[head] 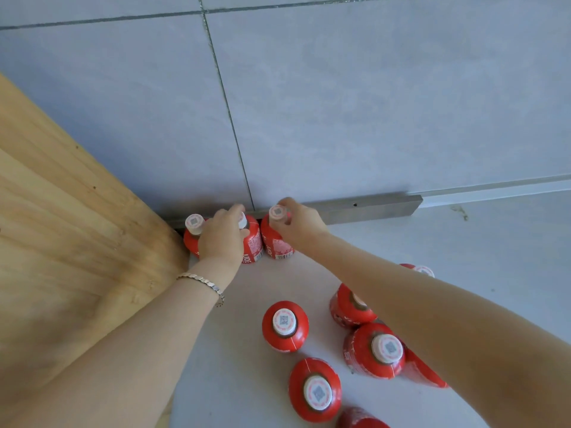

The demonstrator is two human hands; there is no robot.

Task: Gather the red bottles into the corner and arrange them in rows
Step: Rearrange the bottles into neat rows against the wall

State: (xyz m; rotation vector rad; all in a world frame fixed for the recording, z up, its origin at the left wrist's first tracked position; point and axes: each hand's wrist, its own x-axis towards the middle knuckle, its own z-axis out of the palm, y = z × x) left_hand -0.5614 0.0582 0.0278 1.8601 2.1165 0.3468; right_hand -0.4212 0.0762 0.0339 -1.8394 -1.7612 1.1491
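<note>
Left hand closed round second bottle, right hand pinching third bottle cap, row at 11 o'clock in corner. Press each flush against wall, touching neighbour; loose bottles wait at 5 o'clock.

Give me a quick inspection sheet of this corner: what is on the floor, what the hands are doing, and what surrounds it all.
Surface: pale floor, bare between bottles.
Job's things: three red bottles upright in a row along the wall; loose bottles stand scattered nearer the camera, some partly hidden by the right arm.
Clutter: nothing seen.
Hands: left hand wraps the middle bottle; right hand pinches the cap of the row's right bottle.
Cables: nothing seen.
Surroundings: grey tiled wall, metal strip at its base, wooden panel on the left.
</note>
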